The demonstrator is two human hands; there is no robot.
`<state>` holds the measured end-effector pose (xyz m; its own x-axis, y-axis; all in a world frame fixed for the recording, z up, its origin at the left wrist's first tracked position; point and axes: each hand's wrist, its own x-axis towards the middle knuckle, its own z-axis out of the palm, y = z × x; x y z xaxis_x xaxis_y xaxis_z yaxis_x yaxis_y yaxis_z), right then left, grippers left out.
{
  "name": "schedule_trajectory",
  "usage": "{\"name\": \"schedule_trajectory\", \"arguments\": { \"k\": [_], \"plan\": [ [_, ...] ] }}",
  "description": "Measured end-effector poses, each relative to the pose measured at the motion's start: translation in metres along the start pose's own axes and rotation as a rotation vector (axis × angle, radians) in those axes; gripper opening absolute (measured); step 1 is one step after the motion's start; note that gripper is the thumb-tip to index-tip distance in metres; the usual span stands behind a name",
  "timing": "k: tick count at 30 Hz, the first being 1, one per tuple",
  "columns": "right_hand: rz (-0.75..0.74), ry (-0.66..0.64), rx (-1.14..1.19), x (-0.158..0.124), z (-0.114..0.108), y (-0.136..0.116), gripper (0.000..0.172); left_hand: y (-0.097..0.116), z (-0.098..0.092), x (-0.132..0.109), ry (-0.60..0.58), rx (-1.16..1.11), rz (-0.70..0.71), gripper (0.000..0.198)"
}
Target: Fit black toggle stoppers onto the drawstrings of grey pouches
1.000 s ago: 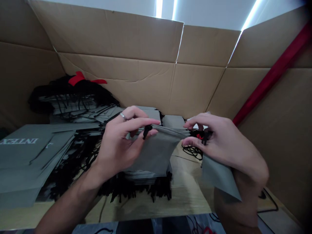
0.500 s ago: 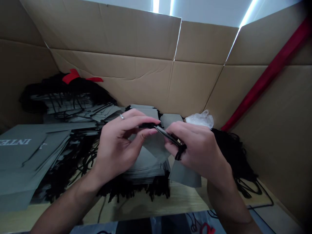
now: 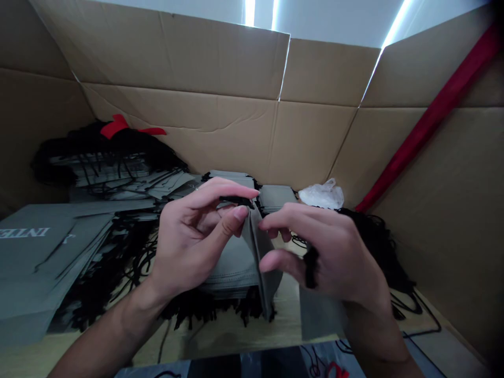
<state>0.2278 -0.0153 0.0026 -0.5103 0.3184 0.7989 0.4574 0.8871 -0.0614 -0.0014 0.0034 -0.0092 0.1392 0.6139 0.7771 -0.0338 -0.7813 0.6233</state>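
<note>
My left hand (image 3: 197, 236) pinches the black cord end (image 3: 236, 200) of a grey drawstring bag between thumb and fingers. This grey drawstring bag (image 3: 264, 257) hangs down from the pinch, seen nearly edge-on. Just right of it is my right hand (image 3: 318, 247), thumb and forefinger apart and clear of a grip on that bag. Black cord (image 3: 311, 266) shows in the right palm, and a second grey bag (image 3: 321, 312) hangs below, partly hidden by the wrist. Under the hands lies a stack of grey bags (image 3: 232, 270) with black cord ends towards me.
Larger grey bags with white lettering (image 3: 23, 257) pile up at left. Behind them sits a heap of bags and black cords (image 3: 114, 157) with a red strip. A clear plastic bag (image 3: 322, 194) and black cords (image 3: 374, 247) lie right. Cardboard walls (image 3: 220, 115) enclose the table.
My right hand has let go of the bag at the left fingertips and opened its thumb and forefinger, moving slightly right. That bag now hangs straighter down. The left hand keeps its pinch.
</note>
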Motion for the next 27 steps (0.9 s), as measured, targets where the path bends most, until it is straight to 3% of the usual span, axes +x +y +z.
{"name": "schedule_trajectory", "arguments": {
  "k": [2,4,9,15,20,27],
  "plan": [
    [0.044,0.109,0.111,0.001,0.0,0.003,0.01,0.002,0.0,0.0,-0.024,-0.046,-0.012,0.013],
    [0.06,0.175,0.157,0.003,0.003,0.006,0.019,0.003,0.001,-0.001,-0.034,-0.128,-0.038,0.014],
    [0.027,0.158,0.254,0.009,0.013,0.013,0.03,0.004,0.007,-0.001,-0.026,-0.32,-0.149,0.03],
    [0.052,0.22,0.201,0.01,0.017,0.009,0.018,0.006,0.005,-0.001,-0.015,-0.279,-0.214,0.033],
    [0.014,0.243,0.183,0.008,0.013,0.007,0.021,0.006,0.005,-0.004,0.037,-0.099,-0.091,0.024],
    [-0.06,0.199,0.036,0.007,0.007,0.005,0.026,-0.004,0.006,-0.008,-0.013,0.128,0.162,0.016]
  ]
}}
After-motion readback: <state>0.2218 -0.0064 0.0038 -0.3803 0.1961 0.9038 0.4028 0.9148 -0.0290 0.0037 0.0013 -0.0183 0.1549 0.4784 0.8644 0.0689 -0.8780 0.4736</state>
